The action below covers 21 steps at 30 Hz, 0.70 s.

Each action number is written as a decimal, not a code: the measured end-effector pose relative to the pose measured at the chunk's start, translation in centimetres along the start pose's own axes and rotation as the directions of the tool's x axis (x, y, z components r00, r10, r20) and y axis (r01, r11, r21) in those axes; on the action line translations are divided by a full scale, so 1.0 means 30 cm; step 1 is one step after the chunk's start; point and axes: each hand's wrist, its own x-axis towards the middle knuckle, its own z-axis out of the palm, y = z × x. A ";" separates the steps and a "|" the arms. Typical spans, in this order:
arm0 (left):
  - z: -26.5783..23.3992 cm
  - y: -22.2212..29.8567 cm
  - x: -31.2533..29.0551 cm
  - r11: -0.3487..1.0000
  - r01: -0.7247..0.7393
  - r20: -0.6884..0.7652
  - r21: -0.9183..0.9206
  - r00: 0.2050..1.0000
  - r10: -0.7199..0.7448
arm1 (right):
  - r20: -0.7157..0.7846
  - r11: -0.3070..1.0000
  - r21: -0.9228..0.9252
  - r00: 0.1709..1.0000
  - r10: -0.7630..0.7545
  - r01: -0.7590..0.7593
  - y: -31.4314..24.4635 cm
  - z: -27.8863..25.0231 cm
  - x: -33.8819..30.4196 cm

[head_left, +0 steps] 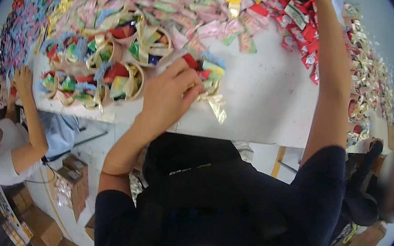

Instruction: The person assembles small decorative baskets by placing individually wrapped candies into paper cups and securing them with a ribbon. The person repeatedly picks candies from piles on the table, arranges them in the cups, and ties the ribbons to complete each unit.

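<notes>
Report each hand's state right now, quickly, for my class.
Left hand: curled against a small filled cup; whether it holds it cannot be told.
Right hand: out of view past the top edge.

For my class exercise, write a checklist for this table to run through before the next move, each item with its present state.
1. Left hand at the separate filled cup: ok, bent fingers beside it.
2. Firmness of that hold: cannot tell.
3. Right hand visible: not ok, the right forearm runs toward the top edge.
4. Shiny gold piece tucked into that cup: not ok, it sticks out.
5. Other filled cups grouped to the left: ok.
6. Red packets beside the right forearm: ok.
</notes>
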 end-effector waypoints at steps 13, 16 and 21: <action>0.027 -0.021 -0.006 0.996 -0.080 -0.094 0.039 0.992 0.083 | 0.648 0.763 0.634 0.623 -0.438 -0.124 -0.444 -0.105 -1.008; 0.015 0.012 -0.015 0.997 -0.042 -0.181 0.070 0.982 0.054 | 0.673 0.783 0.614 0.587 -0.450 -0.104 -0.446 -0.105 -0.988; -0.030 0.084 -0.091 0.991 -0.060 -0.190 0.120 0.978 0.082 | 0.746 0.784 0.561 0.573 -0.339 -0.266 -0.443 -0.094 -0.983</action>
